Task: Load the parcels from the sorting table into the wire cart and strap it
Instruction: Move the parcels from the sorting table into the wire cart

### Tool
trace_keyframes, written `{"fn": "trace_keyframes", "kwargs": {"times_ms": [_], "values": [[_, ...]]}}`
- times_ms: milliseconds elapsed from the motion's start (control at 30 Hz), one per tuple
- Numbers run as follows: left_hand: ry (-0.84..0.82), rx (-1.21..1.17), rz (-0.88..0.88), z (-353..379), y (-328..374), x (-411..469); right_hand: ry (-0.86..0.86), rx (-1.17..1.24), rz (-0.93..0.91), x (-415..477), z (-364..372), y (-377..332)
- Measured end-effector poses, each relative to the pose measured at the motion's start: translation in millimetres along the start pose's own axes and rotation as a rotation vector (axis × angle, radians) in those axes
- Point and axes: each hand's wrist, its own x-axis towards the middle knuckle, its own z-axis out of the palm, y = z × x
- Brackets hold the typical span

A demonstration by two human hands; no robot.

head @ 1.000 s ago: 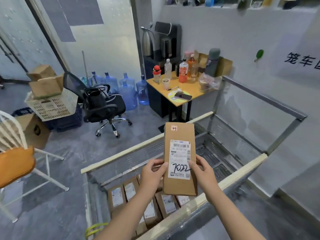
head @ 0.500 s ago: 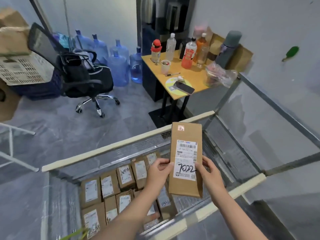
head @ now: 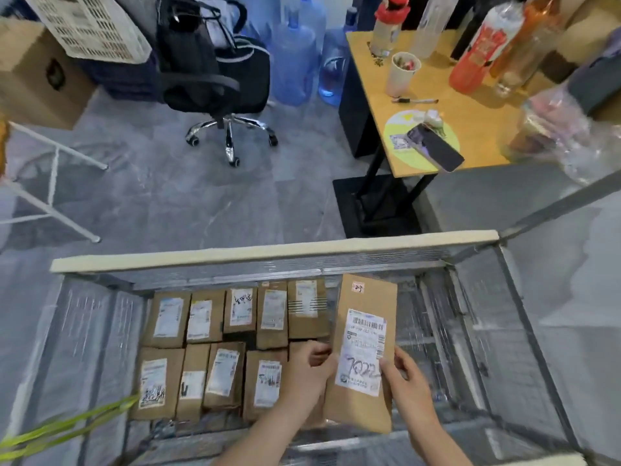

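Observation:
I hold a brown cardboard parcel [head: 364, 351] with a white label marked "7022" upright inside the wire cart [head: 275, 250]. My left hand [head: 311, 375] grips its left edge and my right hand [head: 406, 378] grips its right edge. The parcel hangs over the cart's right half, where the wire floor is bare. Several brown parcels [head: 232, 344] with white labels lie in two rows on the cart floor, to the left of the held one. A yellow-green strap [head: 67, 428] trails over the cart's near left corner.
Beyond the cart stands a yellow table [head: 477, 129] with bottles, a cup and a phone. A black office chair [head: 218, 79], blue water jugs [head: 295, 62], a white crate and cardboard boxes sit on the grey floor further back. A white chair frame [head: 50, 183] is at left.
The view has tilted down into the cart. Both hands have lowered the parcel from above the near rail to inside the cart, beside the rows of parcels.

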Motion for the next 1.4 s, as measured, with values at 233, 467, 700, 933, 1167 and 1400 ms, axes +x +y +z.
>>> {"fn": "trace_keyframes", "kwargs": {"times_ms": [233, 467, 700, 933, 1167, 1400], "values": [[0.061, 0.076, -0.099, 60.0, -39.6, 101.0, -0.123, -0.187, 0.05, 136.3, -3.4, 48.8], [0.195, 0.099, -0.12, 120.8, -104.9, 221.5, -0.19, -0.313, -0.003, 268.8, 32.5, 104.6], [0.151, 0.215, -0.121, 127.7, -163.4, 308.7, -0.23, -0.422, -0.007, 361.6, 63.5, 140.9], [0.238, 0.382, 0.036, 126.0, -178.4, 359.3, -0.192, -0.428, -0.007, 408.8, 107.8, 154.3], [0.091, 0.433, -0.03, 129.6, -186.1, 375.9, -0.212, -0.449, 0.061, 434.2, 130.2, 166.3], [0.066, 0.53, 0.021, 130.8, -190.6, 378.0, -0.292, -0.59, -0.023, 456.4, 125.3, 150.9]]}}
